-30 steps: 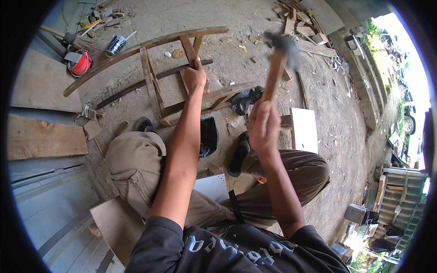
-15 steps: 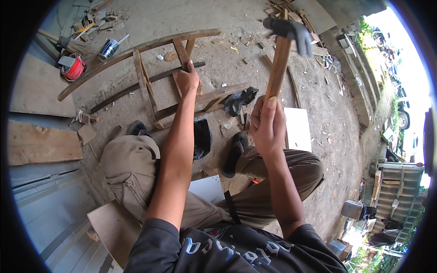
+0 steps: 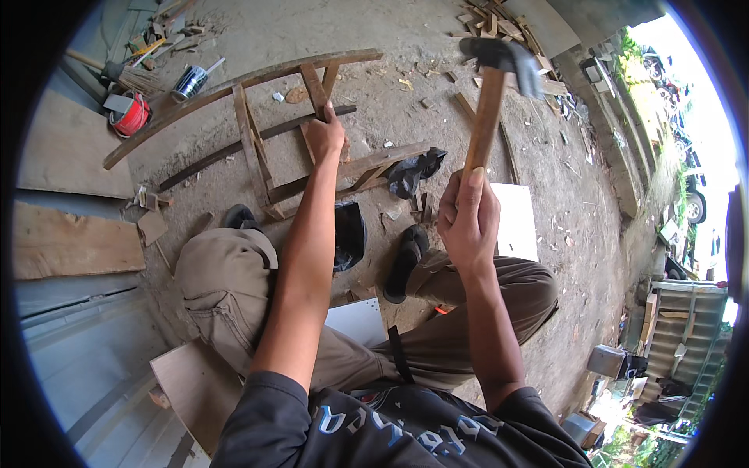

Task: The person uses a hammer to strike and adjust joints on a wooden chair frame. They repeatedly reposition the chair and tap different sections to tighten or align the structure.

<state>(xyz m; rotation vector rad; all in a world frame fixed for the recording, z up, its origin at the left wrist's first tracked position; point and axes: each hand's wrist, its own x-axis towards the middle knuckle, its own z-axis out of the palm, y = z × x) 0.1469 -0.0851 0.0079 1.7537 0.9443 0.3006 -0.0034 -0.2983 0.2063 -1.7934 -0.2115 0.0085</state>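
Note:
My right hand [image 3: 470, 209] is closed around the wooden handle of a claw hammer [image 3: 485, 117]. The hammer is raised in front of me with its dark metal head uppermost. Beyond my knees, a weathered wooden frame [image 3: 273, 75] of long rails and short crosspieces lies on the ground. My left hand [image 3: 324, 139] grips a short crosspiece [image 3: 314, 87] of that frame near its far rail, thumb along the wood. The hammer head is held to the right of the frame, apart from it. Whatever lies under my left palm is hidden.
A black plastic bag [image 3: 413, 173] lies against the frame's right end. Beside my right knee is a white board [image 3: 515, 222]. A red bucket [image 3: 131, 115], a metal can [image 3: 189, 83] and a broom [image 3: 133, 76] stand at far left. Scrap wood [image 3: 507, 27] is heaped at the back.
The hammer and my right hand have shifted slightly right and a little nearer to me. My left hand keeps its grip on the crosspiece, and the frame lies as before.

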